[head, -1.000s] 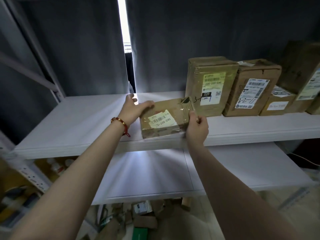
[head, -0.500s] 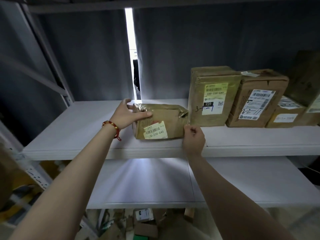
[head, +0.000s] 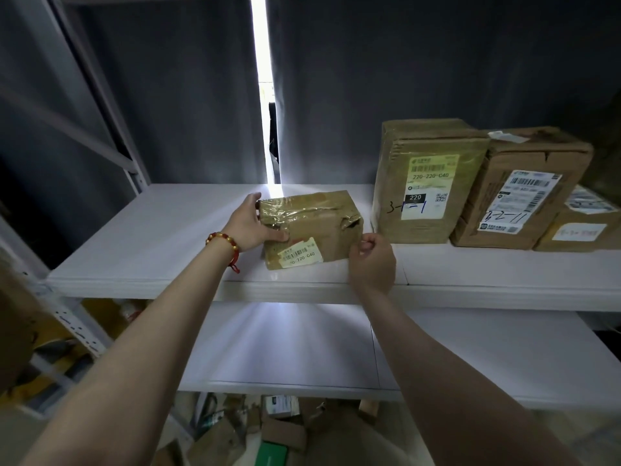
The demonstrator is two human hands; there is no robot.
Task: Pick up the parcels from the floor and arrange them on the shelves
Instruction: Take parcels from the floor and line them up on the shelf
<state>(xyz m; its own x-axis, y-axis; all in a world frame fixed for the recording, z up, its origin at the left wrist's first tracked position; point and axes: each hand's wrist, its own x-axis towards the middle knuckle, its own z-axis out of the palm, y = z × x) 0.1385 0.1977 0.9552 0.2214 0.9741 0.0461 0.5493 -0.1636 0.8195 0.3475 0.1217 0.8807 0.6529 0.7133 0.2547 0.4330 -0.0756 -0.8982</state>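
The taped parcel (head: 312, 227) sits on the shelf (head: 151, 237), its end gripped by the left hand (head: 255, 223). The right hand (head: 371, 260) curls at its corner, grip unclear. Floor parcels (head: 285, 432) below the hands await shelving.

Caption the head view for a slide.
Left hand holds a taped parcel on the shelf; right hand curled beside it.

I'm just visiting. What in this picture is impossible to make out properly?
- Head view: low box at far right, cut off by the frame edge.
- Head view: clutter on the floor, dim and blurred, partly behind the lower shelf.
- Head view: whether the right hand touches the taped parcel; its own curled fingers hide the contact.
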